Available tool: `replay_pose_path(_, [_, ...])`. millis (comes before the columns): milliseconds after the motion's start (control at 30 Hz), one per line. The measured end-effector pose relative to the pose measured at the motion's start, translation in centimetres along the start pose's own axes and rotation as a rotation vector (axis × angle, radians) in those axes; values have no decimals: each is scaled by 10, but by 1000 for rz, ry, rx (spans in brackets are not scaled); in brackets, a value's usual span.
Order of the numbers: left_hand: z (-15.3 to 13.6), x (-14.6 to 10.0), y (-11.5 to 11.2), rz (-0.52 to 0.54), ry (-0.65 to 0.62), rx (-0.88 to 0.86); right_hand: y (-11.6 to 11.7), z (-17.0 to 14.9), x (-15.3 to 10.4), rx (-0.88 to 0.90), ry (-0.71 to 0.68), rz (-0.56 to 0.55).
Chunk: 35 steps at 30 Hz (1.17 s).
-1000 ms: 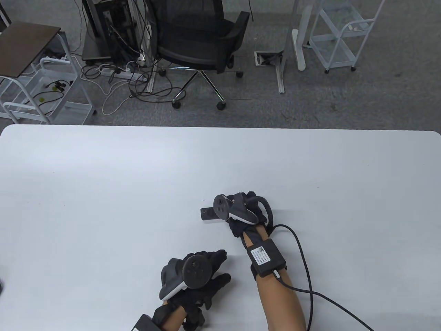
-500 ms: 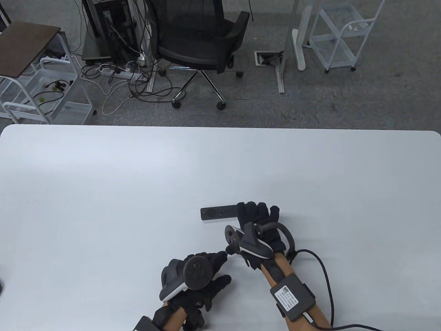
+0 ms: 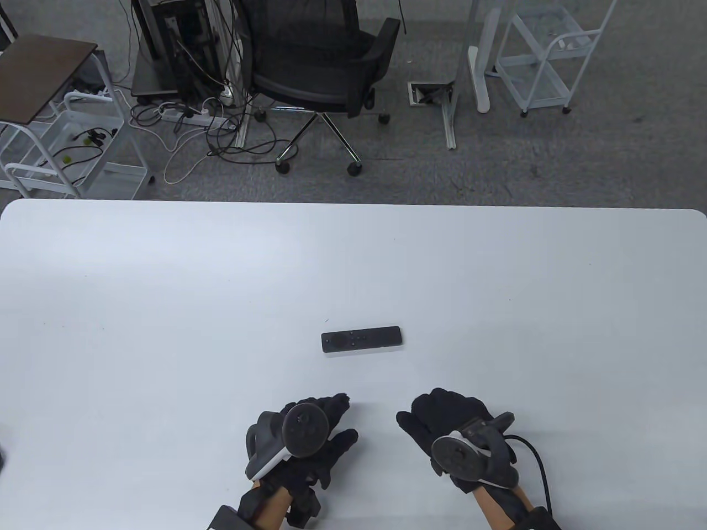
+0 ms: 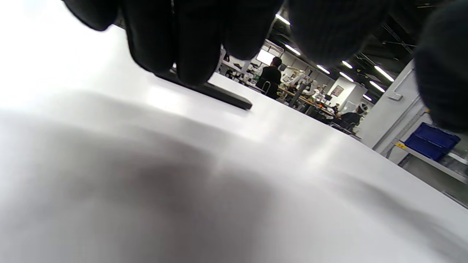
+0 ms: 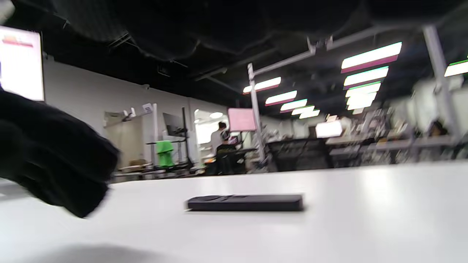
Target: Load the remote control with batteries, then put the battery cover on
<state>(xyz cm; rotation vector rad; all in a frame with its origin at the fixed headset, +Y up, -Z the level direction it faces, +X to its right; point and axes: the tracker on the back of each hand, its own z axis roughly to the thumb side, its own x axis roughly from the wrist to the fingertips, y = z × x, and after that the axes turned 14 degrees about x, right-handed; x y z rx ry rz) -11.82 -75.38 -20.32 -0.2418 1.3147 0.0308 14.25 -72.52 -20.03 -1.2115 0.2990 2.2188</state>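
A black remote control [image 3: 362,339] lies flat on the white table [image 3: 165,287], buttons up, long side left to right. It also shows in the left wrist view [image 4: 219,93] and in the right wrist view [image 5: 245,202]. My left hand [image 3: 326,428] rests on the table below and left of the remote, fingers spread, holding nothing. My right hand [image 3: 436,417] rests on the table below and right of the remote, also holding nothing. No loose batteries or battery cover show in any view.
Beyond the table's far edge stand a black office chair [image 3: 326,61], a white cart [image 3: 547,61] at the right and a shelf cart [image 3: 61,143] at the left. A cable [image 3: 538,464] trails from my right wrist.
My right hand has let go of the remote and pulled back toward the near edge. The remote stays where it lay. My left hand has shifted slightly toward me.
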Motion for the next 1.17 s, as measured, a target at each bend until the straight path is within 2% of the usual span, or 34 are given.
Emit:
replay_pose_path(67, [-3,0,0,6,19,6,-3,0,0,94,31,37])
replay_pose_path(267, [-7,2,0,2,41,27,2,-5,0,87,123,198])
replay_pose_path(567, [-4,2,-1,-3,29,46,7,-6,0,80,155,266])
replay_pose_path(1167, [2,0,-2,-11,9,75,17,-6,2,-2,154,316])
